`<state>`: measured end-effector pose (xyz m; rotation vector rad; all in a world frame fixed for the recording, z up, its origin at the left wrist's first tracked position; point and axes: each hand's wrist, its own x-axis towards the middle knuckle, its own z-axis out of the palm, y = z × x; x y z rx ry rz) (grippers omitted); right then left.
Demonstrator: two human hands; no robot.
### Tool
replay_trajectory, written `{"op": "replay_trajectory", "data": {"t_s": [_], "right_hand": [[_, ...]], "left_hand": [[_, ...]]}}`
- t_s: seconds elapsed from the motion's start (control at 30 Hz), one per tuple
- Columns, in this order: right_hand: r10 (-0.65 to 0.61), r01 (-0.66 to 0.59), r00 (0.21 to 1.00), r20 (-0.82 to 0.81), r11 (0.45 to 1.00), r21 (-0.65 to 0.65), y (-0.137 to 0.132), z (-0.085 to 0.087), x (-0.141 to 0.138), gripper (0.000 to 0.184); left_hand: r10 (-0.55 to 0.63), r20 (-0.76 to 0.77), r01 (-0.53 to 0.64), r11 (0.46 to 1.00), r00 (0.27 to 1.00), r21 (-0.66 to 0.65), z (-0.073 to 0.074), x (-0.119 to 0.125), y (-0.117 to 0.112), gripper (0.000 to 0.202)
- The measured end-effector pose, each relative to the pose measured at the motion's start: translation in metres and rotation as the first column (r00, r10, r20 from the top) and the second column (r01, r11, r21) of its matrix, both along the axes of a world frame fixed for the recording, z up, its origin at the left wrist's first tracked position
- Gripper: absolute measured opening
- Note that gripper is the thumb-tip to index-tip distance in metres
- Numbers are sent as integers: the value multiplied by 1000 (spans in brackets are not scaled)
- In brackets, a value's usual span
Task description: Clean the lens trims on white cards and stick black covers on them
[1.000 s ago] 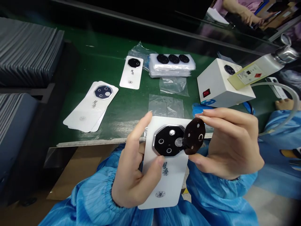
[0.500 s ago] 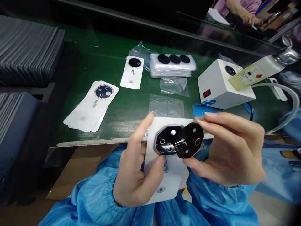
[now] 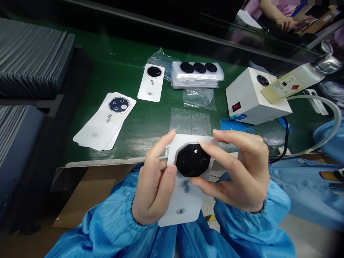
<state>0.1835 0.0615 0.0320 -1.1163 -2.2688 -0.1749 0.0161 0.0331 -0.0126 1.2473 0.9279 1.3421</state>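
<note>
"Grasping, both of them: the left hand [image 3: 153, 191] holds a white card [image 3: 192, 204] by its left edge, thumb in front, and the right hand [image 3: 242, 175] pinches a black eight-sided plate [image 3: 192, 161] between thumb and finger."

"Where are those two?"

"Off the near edge of a green table [image 3: 150, 132], in front of the person's blue coat [image 3: 107, 216]. The plate covers the card's upper part (whether it sits flush, I cannot tell)."

"And on the table, biggest first?"

"At the right, a white box [image 3: 239, 89], with a slanting bottle [image 3: 298, 79] overlapping its top. At the left, two overlapping cards [image 3: 98, 125]. Farther back, a stack of clear plastic [image 3: 196, 81] with a single card [image 3: 144, 86] on its left. Smallest, three black discs [image 3: 199, 67] sit in a row on the stack."
</note>
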Motion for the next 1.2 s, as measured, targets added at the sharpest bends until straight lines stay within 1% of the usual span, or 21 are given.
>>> {"op": "replay_trajectory", "data": {"t_s": [0.13, 0.2, 0.33, 0.6, 0.77, 0.97, 1.2], "right_hand": [[42, -43, 999, 8, 992, 122, 2, -2, 0, 41], [57, -58, 998, 6, 987, 153, 4, -3, -1, 42], [59, -60, 998, 7, 987, 151, 5, -4, -1, 41], [37, -39, 999, 16, 989, 142, 3, -5, -1, 40], [25, -29, 999, 40, 992, 125, 2, -4, -1, 41], [28, -33, 998, 48, 994, 108, 2, -3, 0, 40], [44, -46, 999, 24, 994, 103, 2, -5, -1, 43]], "left_hand": [[26, -53, -29, 998, 998, -60, 1, 0, -1, 45], [19, -57, -23, 997, 998, -69, 2, 0, -1, 44], [4, -45, -8, 996, 999, -86, 2, 0, 0, 44], [15, -43, -18, 998, 999, -62, 0, 0, 1, 45], [-6, -51, 6, 1000, 999, 0, -3, -1, 2, 47], [4, -49, -5, 1000, 999, -26, -3, -2, 1, 46], [-20, -32, 21, 1000, 999, 23, -6, -2, 4, 49]]}}
